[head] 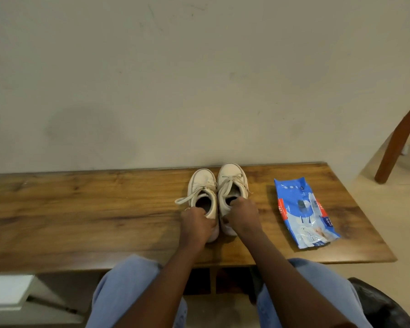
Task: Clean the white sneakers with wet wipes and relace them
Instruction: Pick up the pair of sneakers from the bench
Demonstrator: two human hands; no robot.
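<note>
Keeps the left sneaker (202,191) and the right sneaker (232,183) side by side, touching, toward the back of the tabletop (81,209), toes at the wall (199,91) and heels toward the body. Grasps each by the heel collar: left hand (197,224) curled over the rim of the left sneaker, fingertips inside the opening; right hand (243,214) hooked likewise into the right sneaker. Looks like a hold for squaring the pair up or drawing one closer, since the heel rims give firm purchase. Leaves the laces (185,199) threaded and loose, one end trailing left across the wood, so unlacing and wiping seem not yet begun. Keeps the blue wet-wipe pack (304,211) lying flat to the right, near the shoes but apart from them — probably for easy reach once the right hand lets go. Shows, further out, denim-clad knees (128,292) at the tabletop's near edge and a wooden chair leg (398,138) on the floor at far right.
</note>
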